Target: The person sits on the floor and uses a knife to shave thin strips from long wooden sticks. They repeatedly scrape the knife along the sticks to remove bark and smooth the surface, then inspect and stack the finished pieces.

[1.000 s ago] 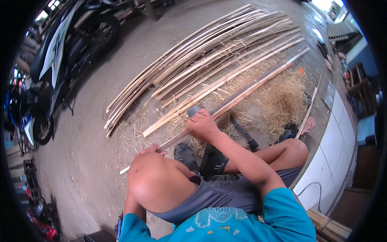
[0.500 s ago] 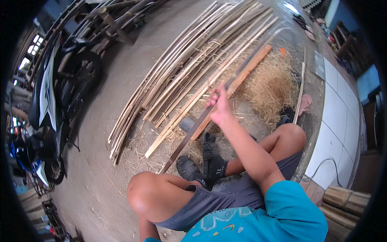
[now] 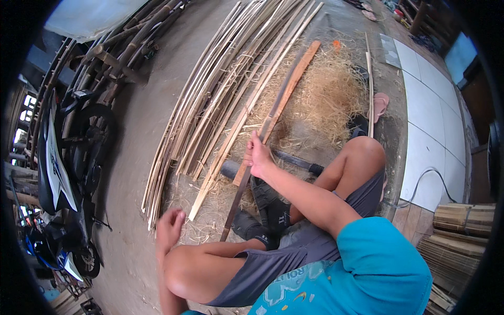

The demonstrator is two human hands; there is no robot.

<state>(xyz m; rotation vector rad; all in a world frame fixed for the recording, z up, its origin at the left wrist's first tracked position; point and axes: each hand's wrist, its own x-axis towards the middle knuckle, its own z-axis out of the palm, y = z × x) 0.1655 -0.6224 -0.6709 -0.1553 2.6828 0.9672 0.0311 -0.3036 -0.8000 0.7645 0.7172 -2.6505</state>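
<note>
My right hand (image 3: pixel 257 157) is closed round a long, dark brown bamboo strip (image 3: pixel 237 202), which slants from beside my left knee up and away to the right. Under and beside the strip's far part lies a reddish-brown wooden board (image 3: pixel 297 79). My left hand (image 3: pixel 171 227) hangs just beyond my left knee with its fingers curled and no object showing in it. Closest to that hand are the near ends of a bundle of pale, split bamboo strips (image 3: pixel 210 89) spread on the floor.
A heap of fine shavings (image 3: pixel 336 100) lies right of the board. By my feet are a grey cylinder (image 3: pixel 229 169) and a dark, long tool (image 3: pixel 299 161). A motorcycle (image 3: pixel 58 163) stands at left; tied slat bundles (image 3: pixel 462 220) sit at right beside white tiles (image 3: pixel 428 136).
My left hand has come up into view beyond the left knee. The right hand, still gripping the strip, has moved nearer to me and left in the picture. The view has shifted.
</note>
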